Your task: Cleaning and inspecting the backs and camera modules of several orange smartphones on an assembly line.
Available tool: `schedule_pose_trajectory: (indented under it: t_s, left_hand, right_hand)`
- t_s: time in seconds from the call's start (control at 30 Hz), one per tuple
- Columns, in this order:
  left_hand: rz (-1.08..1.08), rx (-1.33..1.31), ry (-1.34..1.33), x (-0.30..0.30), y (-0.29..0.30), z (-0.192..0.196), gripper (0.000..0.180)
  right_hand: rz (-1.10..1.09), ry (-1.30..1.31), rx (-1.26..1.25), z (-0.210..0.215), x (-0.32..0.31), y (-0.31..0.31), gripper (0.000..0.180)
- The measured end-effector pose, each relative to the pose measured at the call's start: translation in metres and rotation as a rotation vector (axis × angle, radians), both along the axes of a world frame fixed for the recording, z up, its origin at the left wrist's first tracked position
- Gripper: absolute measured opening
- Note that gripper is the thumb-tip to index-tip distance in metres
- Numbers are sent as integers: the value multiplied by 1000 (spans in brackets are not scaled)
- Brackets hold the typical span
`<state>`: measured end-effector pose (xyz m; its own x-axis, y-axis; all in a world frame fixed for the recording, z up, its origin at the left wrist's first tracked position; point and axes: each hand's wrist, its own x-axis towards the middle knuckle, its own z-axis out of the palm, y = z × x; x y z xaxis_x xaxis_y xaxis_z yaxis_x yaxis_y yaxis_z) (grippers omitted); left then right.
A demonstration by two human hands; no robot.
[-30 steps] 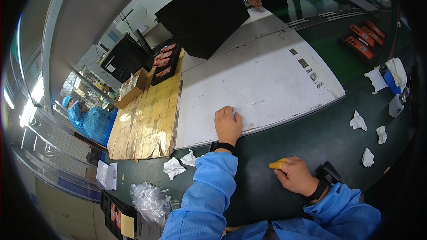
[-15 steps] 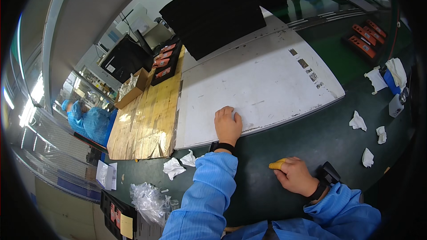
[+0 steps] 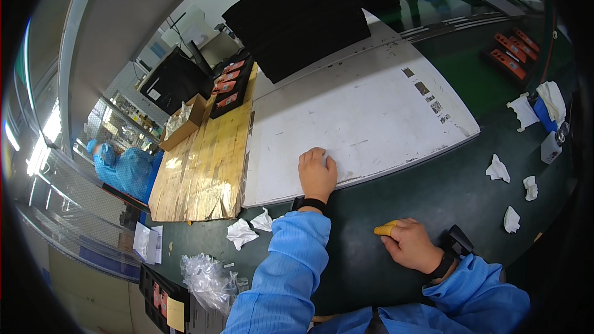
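Observation:
My left hand [image 3: 317, 176] rests on the near edge of a white board [image 3: 352, 130], its thumb apart from the fingers and nothing held. On the dark green tabletop [image 3: 365, 278] lies my right hand [image 3: 413, 246], loosely bent, with a yellow finger cot [image 3: 385, 229] over one finger. Thumb and covered finger are slightly apart with nothing visible between them; the other fingers are mostly hidden. Crumpled white tissues [image 3: 241, 233] lie left of my left forearm. Black bands circle both wrists.
A tall black stack [image 3: 303, 18] stands on the board's far end. Left are a yellowish board [image 3: 201, 173], a black tray of red parts [image 3: 232, 89] and a cardboard box [image 3: 185, 124]. Clear plastic bags [image 3: 210, 281] lie near left. Another tray of red parts [image 3: 510, 59] sits far right.
My hands have not moved. The far-right tray of red parts has shifted slightly to the right. The person behind the black stack is now more hidden; the person at left has moved slightly.

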<state>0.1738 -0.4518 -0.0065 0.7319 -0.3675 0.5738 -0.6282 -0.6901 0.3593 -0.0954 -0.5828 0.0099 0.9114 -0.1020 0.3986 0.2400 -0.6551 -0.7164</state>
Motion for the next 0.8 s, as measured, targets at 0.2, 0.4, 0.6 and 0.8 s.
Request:
schedule_pose_trajectory:
  t_s: [0.2, 0.4, 0.6, 0.8]
  left_hand:
    - [-1, -2, 4, -2, 0, 1, 22]
    - [5, -7, 0, -1, 0, 0, 24]
    - [9, -28, -11, -2, -1, 1, 23]
    - [16, -24, -2, -2, -1, 1, 25]
  right_hand:
    - [-3, -8, -3, -1, 0, 1, 14]
    - [4, 5, -5, 3, -1, 0, 16]
    - [9, 3, -7, 0, -1, 0, 17]
    - [8, 20, -10, 2, -1, -1, 17]
